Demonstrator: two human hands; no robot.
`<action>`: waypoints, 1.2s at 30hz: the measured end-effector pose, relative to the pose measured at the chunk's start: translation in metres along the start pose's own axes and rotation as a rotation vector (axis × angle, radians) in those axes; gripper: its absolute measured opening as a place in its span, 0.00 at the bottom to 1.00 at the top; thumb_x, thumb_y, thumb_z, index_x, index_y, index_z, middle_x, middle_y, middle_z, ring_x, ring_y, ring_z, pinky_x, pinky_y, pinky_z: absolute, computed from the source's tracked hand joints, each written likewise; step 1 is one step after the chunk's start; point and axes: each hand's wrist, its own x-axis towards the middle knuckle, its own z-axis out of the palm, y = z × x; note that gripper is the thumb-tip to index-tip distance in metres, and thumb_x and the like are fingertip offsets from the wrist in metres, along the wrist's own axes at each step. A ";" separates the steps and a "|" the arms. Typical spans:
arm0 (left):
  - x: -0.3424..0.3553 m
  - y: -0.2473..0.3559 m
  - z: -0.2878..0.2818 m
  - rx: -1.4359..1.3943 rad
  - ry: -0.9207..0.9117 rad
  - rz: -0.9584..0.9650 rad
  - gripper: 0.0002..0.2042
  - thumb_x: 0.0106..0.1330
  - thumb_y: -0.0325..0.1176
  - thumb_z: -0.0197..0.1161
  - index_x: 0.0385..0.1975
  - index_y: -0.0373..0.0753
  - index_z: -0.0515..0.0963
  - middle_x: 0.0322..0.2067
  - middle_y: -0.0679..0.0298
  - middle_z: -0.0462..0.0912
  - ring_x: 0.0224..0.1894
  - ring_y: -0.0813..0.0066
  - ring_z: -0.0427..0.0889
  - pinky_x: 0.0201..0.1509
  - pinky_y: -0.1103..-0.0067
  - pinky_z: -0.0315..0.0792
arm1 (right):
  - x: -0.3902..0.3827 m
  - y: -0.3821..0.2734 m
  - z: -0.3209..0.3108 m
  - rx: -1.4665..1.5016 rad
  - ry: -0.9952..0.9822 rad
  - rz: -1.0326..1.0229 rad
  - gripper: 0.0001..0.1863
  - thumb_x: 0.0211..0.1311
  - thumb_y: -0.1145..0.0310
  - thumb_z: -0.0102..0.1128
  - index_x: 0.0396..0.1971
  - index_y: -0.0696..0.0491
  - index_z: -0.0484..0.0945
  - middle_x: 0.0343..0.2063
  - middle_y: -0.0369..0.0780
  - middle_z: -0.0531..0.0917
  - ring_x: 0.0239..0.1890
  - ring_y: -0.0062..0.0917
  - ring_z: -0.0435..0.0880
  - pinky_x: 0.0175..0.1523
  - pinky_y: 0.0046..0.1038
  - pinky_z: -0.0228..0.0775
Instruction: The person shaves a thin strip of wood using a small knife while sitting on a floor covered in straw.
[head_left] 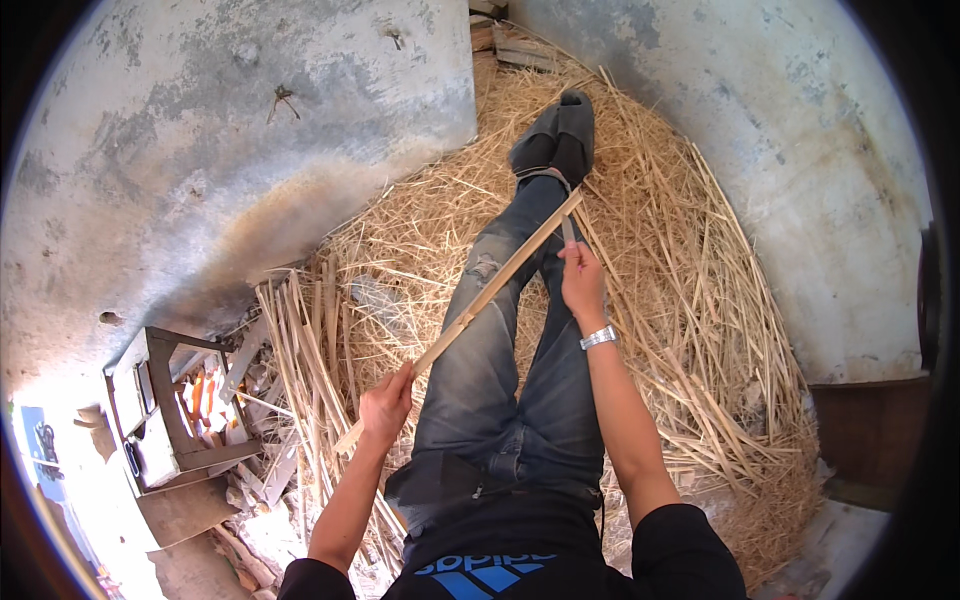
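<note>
Seated on a straw-strewn floor, legs in blue jeans stretched toward twelve o'clock, dark shoes crossed at the far end. Left hand at seven o'clock — fingers wrapped fully round the near end of a long bamboo strip, fist closed on it. Strip running diagonally from seven o'clock up toward one o'clock, crossing over the left thigh and ending near the ankles. Right hand just right of centre, curled shut round the handle of a knife, blade pointing to twelve o'clock and meeting the strip's far end; blade edge too small to make out. Silver wristband on the right wrist. Loose pile of split bamboo slats lying at nine o'clock beside the left leg. Farther out at eight o'clock — a small metal-framed stool with wood scraps around it. Weathered concrete walls at ten and two o'clock.
</note>
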 end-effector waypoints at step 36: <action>0.010 -0.050 -0.007 0.127 -0.029 0.240 0.12 0.75 0.41 0.69 0.54 0.51 0.88 0.20 0.69 0.78 0.11 0.74 0.72 0.13 0.71 0.68 | 0.040 0.030 -0.017 -0.333 -0.163 -0.091 0.24 0.80 0.54 0.52 0.31 0.60 0.80 0.28 0.58 0.83 0.34 0.58 0.83 0.40 0.54 0.72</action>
